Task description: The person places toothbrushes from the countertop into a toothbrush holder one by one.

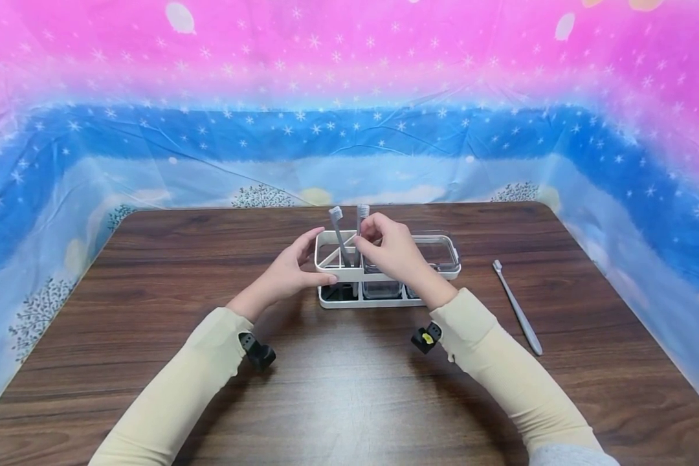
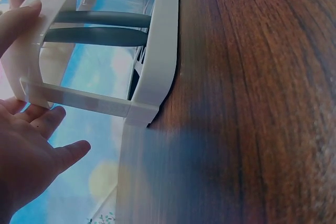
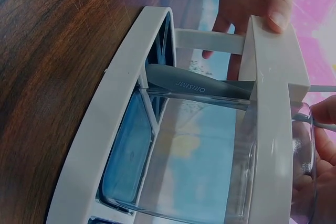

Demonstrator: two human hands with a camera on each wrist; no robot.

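Note:
A white two-tier toothbrush holder point(image 1: 352, 275) stands on the table, with clear cups point(image 3: 194, 156) in its middle and right bays. My left hand point(image 1: 285, 272) grips its left end, thumb on the front of the upper rail and fingers behind. Two grey toothbrushes stand bristles up in the left bay; one toothbrush point(image 1: 340, 239) leans left, untouched. Beside it, my right hand point(image 1: 393, 249) pinches the other toothbrush point(image 1: 358, 226) just below the head. Their handles point(image 2: 100, 36) reach down to the lower tier in the left wrist view.
A third grey toothbrush point(image 1: 518, 310) lies on the wooden table point(image 1: 338, 388) to the right of the holder, head pointing away. A patterned pink and blue cloth point(image 1: 326, 129) hangs around the table's back and sides.

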